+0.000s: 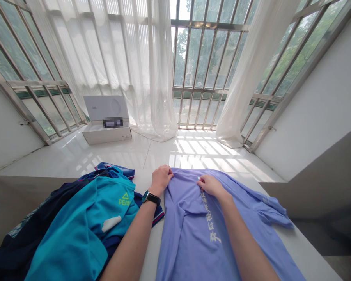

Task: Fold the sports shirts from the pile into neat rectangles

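A lavender shirt (187, 234) with white characters printed down it lies spread on the white table (316, 253). Its left side is folded inward, and one sleeve reaches out to the right. My left hand (161, 178), with a black-strapped watch at the wrist, pinches the shirt's far left corner. Near the top of the printed characters, my right hand (211, 185) has its fingers closed on the shirt's fabric. Left of my left forearm lies a heap of clothes, with a turquoise top (84, 210) uppermost.
Under the turquoise top are dark navy garments (38, 218). An open white box (107, 134) stands on the tiled window ledge (152, 154). Sheer white curtains (152, 78) hang before the barred windows. A wall (307, 128) rises at the right.
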Demonstrator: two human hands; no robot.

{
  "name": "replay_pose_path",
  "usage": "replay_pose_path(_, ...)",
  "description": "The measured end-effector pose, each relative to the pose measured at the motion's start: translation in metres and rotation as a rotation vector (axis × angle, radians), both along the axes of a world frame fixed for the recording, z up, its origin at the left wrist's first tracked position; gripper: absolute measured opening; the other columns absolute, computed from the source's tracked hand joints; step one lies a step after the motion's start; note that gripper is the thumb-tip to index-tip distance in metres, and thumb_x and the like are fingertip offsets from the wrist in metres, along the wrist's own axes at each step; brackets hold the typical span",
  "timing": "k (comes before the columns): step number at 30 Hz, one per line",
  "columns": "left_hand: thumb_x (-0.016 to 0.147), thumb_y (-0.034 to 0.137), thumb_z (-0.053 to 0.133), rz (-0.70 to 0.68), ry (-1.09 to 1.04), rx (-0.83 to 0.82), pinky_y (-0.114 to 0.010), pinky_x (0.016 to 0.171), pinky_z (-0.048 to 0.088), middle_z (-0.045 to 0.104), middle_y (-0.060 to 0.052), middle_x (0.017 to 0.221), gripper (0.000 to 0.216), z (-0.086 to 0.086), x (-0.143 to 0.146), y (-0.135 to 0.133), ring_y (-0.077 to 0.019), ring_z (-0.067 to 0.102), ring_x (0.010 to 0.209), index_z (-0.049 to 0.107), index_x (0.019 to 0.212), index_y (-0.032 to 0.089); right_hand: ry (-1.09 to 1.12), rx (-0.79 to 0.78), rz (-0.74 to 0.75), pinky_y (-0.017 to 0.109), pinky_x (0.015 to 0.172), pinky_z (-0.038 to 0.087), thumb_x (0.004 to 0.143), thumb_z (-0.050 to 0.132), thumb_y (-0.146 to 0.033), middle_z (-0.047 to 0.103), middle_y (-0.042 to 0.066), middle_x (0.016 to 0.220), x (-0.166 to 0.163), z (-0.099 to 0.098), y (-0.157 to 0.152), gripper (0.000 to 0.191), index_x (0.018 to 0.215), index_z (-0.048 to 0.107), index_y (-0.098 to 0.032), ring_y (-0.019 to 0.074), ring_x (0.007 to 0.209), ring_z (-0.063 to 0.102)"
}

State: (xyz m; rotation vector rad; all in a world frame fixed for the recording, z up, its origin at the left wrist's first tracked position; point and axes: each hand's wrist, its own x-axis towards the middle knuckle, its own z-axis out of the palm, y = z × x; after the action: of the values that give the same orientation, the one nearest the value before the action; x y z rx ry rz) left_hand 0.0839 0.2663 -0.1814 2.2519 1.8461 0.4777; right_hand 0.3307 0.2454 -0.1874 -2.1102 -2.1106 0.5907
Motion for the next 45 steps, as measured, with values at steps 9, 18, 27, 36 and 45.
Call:
replay_pose_path(9, 0.096, 0.033, 0.057, -0.019, 0.012, -0.029, -0.026, 0.077, 0.048, 0.071, -0.004, 0.108, 0.019, -0.003, -0.006, 0.000, -0.0193, 0.067, 0.095, 0.073, 0.099, 0.024, -0.043, 0.022, -0.015, 0.025, 0.071, 0.039, 0.089, 0.058, -0.032, 0.075, 0.006, 0.090, 0.000, 0.000, 0.000, 0.019, 0.082, 0.072, -0.020, 0.0194, 0.089, 0.067)
replay_pose_path(18, 0.093, 0.031, 0.062, -0.003, 0.026, -0.040, -0.025, 0.076, 0.047, 0.072, -0.003, 0.103, 0.014, 0.000, -0.004, 0.001, -0.0188, 0.067, 0.094, 0.074, 0.089, 0.024, -0.038, 0.031, -0.022, 0.025, 0.065, 0.037, 0.090, 0.059, -0.040, 0.076, 0.007, 0.092, -0.004, -0.002, 0.001, 0.023, 0.085, 0.070, -0.020, 0.0202, 0.089, 0.068)
replay_pose_path(27, 0.093, 0.032, 0.061, 0.014, 0.017, -0.042, -0.026, 0.078, 0.048, 0.073, -0.003, 0.106, 0.014, -0.001, -0.007, 0.001, -0.0194, 0.067, 0.097, 0.073, 0.096, 0.025, -0.042, 0.041, -0.020, 0.024, 0.066, 0.038, 0.090, 0.059, -0.034, 0.076, 0.006, 0.093, -0.002, -0.001, 0.001, 0.018, 0.084, 0.070, -0.020, 0.0183, 0.088, 0.068)
replay_pose_path(36, 0.093, 0.031, 0.060, 0.042, 0.034, -0.069, -0.026, 0.078, 0.048, 0.074, -0.004, 0.106, 0.017, 0.001, -0.016, 0.006, -0.0203, 0.067, 0.098, 0.076, 0.094, 0.026, -0.071, 0.051, -0.019, 0.025, 0.068, 0.038, 0.090, 0.059, -0.032, 0.075, 0.007, 0.096, -0.004, 0.000, -0.001, 0.017, 0.086, 0.070, -0.020, 0.0210, 0.093, 0.067)
replay_pose_path(45, 0.089, 0.037, 0.066, 0.080, 0.036, -0.066, -0.026, 0.076, 0.048, 0.075, -0.003, 0.099, 0.015, 0.000, -0.021, 0.008, -0.0205, 0.067, 0.094, 0.075, 0.088, 0.026, -0.072, 0.048, -0.016, 0.025, 0.066, 0.037, 0.091, 0.058, -0.033, 0.075, 0.006, 0.094, -0.004, 0.000, -0.001, 0.018, 0.087, 0.070, -0.020, 0.0204, 0.093, 0.067)
